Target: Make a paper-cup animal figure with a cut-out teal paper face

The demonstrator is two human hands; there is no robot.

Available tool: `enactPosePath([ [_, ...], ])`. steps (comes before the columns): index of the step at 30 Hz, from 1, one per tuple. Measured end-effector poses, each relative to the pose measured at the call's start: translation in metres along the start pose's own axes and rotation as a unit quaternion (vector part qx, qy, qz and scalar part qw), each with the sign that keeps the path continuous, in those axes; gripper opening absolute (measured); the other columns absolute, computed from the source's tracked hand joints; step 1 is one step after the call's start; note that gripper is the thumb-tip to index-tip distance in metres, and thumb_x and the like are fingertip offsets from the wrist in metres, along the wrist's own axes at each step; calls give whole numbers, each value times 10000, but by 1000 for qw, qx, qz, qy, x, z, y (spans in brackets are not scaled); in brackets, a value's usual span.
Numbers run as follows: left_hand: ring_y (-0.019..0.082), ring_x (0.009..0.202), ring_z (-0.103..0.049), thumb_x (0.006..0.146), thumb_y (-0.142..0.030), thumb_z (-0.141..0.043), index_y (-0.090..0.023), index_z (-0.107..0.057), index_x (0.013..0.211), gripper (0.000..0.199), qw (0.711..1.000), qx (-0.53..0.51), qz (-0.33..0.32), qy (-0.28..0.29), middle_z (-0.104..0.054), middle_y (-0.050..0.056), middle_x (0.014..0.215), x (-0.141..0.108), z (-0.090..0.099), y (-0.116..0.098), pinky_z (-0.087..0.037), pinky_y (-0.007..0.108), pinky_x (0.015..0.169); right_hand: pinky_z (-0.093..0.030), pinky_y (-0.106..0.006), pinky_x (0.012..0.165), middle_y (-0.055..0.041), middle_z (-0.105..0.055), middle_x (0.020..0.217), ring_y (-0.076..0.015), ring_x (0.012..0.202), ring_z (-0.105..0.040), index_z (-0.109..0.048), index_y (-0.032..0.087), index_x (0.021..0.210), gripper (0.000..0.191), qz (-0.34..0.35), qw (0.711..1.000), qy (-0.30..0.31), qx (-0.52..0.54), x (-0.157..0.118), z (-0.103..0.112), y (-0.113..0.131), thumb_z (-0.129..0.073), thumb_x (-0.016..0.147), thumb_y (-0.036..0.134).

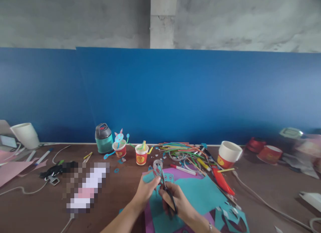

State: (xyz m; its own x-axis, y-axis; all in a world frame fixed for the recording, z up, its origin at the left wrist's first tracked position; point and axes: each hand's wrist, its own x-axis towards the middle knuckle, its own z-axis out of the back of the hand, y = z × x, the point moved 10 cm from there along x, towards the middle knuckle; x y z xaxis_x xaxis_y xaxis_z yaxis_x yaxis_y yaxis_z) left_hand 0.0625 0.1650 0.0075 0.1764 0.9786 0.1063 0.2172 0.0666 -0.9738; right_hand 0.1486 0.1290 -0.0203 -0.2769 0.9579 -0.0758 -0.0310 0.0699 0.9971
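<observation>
My left hand (pixel 147 188) pinches a small piece of teal paper (pixel 149 176) with red marks drawn on it. In my right hand (pixel 177 199) is a pair of scissors (pixel 170 194) with black handles, its blades pointing up at the piece's right edge. Whether the blades touch the paper I cannot tell. Beneath both hands lies a large teal sheet (pixel 200 194) on a purple sheet (pixel 148 213). A round drawn face (pixel 169 178) shows just behind the scissors. Teal paper offcuts (pixel 232 216) are piled to the right.
Two paper cups (pixel 120 149) (pixel 141 156) with straws stand behind, one with a paper cat face. Many coloured straws (pixel 180 147) lie heaped near a red marker (pixel 183 169), a roll of tape (pixel 157 164) and a larger cup (pixel 228 155). A teal canister (pixel 104 141) stands by the blue partition.
</observation>
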Motion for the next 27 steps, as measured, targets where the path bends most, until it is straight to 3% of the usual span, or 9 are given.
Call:
enactPosePath([
  [8,89,474,-342,674,-354,-648,-182,-440,519,311,1000,-8,-12,15,-393,-55,483,-1,-4,-6,-332,221,493,-271,-161,307,52,-503,405,-64,314,-403,-503,166,706,436,1,1000,-6,-14,1,4,3,-620,699,586],
  [17,92,457,-366,666,-433,-672,-179,-476,548,342,999,8,-2,-50,-401,-61,477,1,10,8,-314,210,459,-280,-165,326,56,-491,407,-64,327,-402,-535,159,708,406,11,1000,-6,-14,4,8,0,-641,702,552],
  [27,101,471,-419,633,-358,-695,-166,-517,563,271,999,-38,17,-30,-474,-40,493,1,5,9,-334,218,467,-276,-174,348,64,-468,401,-63,341,-390,-520,166,675,376,20,999,-5,-26,2,7,6,-675,688,508],
])
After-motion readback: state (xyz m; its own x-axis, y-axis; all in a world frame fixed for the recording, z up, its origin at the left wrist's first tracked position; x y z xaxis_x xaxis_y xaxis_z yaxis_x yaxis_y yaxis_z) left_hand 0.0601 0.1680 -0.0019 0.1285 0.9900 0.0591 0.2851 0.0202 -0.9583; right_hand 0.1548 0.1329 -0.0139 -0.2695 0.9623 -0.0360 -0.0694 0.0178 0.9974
